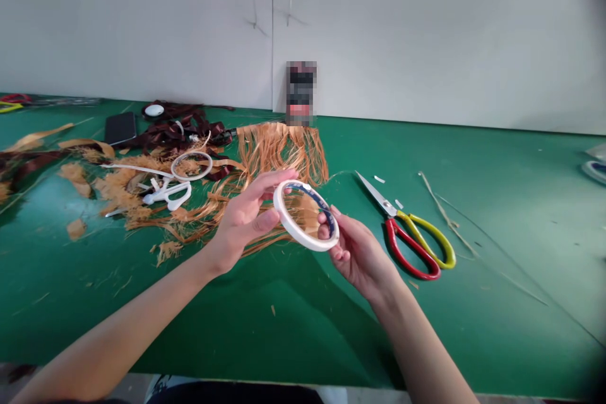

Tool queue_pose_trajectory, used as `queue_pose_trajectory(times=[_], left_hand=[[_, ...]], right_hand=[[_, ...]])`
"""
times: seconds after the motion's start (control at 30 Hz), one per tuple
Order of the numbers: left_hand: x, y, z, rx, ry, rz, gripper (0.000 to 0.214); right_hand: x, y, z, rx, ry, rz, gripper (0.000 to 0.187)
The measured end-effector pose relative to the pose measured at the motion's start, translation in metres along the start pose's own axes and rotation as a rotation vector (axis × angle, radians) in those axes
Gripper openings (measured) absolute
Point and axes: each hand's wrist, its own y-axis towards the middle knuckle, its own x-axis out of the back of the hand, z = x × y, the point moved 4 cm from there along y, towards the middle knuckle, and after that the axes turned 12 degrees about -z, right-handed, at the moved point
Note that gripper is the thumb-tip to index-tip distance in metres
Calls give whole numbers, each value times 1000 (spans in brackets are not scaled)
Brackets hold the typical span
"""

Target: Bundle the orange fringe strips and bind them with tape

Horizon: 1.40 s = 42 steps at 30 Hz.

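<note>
A narrow roll of white tape (303, 238) with a dark blue printed core is held tilted above the green table. My right hand (362, 252) pinches its lower right side, thumb on the rim and fingers partly inside the ring. At its upper left edge is my left hand (241, 218), with the thumb against the outer side and the fingers reaching along the top, some hidden behind the roll. Behind the hands lie tan ribbon strips (284, 145) cut into a fringe, partly covered by the roll and my left hand.
Large scissors (411, 237) with red and yellow handles lie right of my hands. To the left are white-handled scissors (173, 194), another tape ring (192, 166), frayed tan scraps, dark brown ribbon (189, 126) and a black phone (120, 129). A pale wall panel (426, 31) borders the table's back.
</note>
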Motion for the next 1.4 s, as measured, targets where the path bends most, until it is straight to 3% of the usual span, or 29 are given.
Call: queue_pose_trajectory(times=[0.17,0.67,0.9,1.03,1.2,1.27,1.4], left_hand=[[1,-2,-3,-20,88,-65,44],[2,-4,-13,-121,202,-135,26],[-6,-4,-20,-248,301,12,15],[-9,-5,-20,-208,245,64,17],[-13,-9,-23,-169,146,97,23],[-13,-10,-25,-150,110,88,22],[-12,-11,-25,-73,63,73,24]], right_hand=[[-2,0,-6,-117,55,23,14],[-1,-6,2,-24,143,76,21],[-6,-10,4,27,94,89,27],[-6,-9,5,64,87,64,27],[-5,-8,3,130,28,141,26],[-3,-6,1,180,-33,111,29],[5,-3,2,310,-136,-66,27]])
